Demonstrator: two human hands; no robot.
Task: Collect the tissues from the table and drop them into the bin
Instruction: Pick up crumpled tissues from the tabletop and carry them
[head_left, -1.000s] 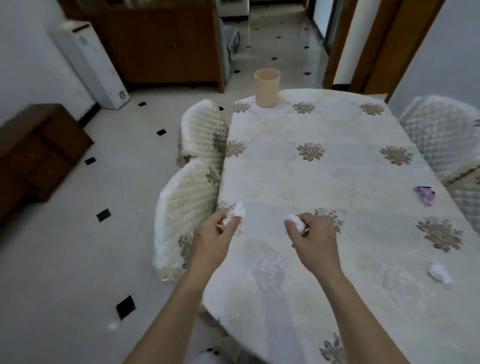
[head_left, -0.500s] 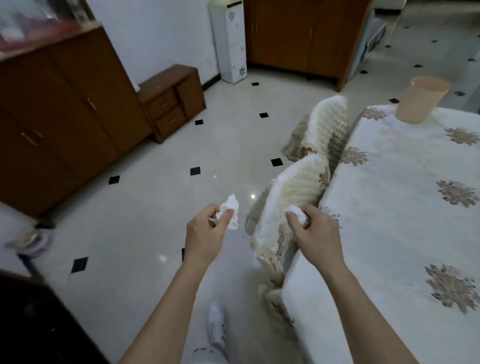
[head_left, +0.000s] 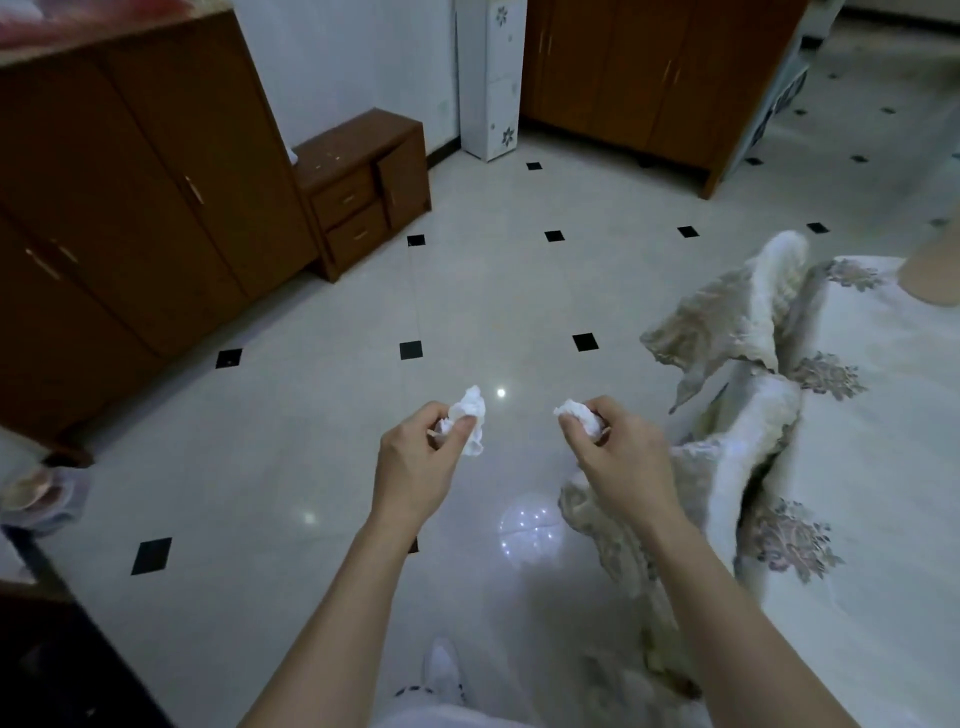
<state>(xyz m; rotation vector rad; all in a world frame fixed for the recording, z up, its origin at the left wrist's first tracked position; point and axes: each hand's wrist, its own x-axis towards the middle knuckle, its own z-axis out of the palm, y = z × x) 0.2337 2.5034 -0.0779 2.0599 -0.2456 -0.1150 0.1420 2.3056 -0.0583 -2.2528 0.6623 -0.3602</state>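
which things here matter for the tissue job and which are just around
For the job: left hand holding a crumpled tissue; right hand holding another tissue.

Just around: small drawer cabinet, white floor unit, covered chair, wardrobe.

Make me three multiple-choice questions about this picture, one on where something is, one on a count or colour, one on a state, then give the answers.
1. Where is the table?
A. at the right edge
B. at the left edge
C. out of view

2. How many crumpled tissues are held?
A. none
B. one
C. two

3. What is the left hand doing?
A. hanging open
B. pinching a tissue
C. pressing on the floor

Answers:
1. A, its patterned cloth fills the right side.
2. C, the left tissue and the right tissue, one per hand.
3. B, thumb and fingers close on it, as the right hand does.
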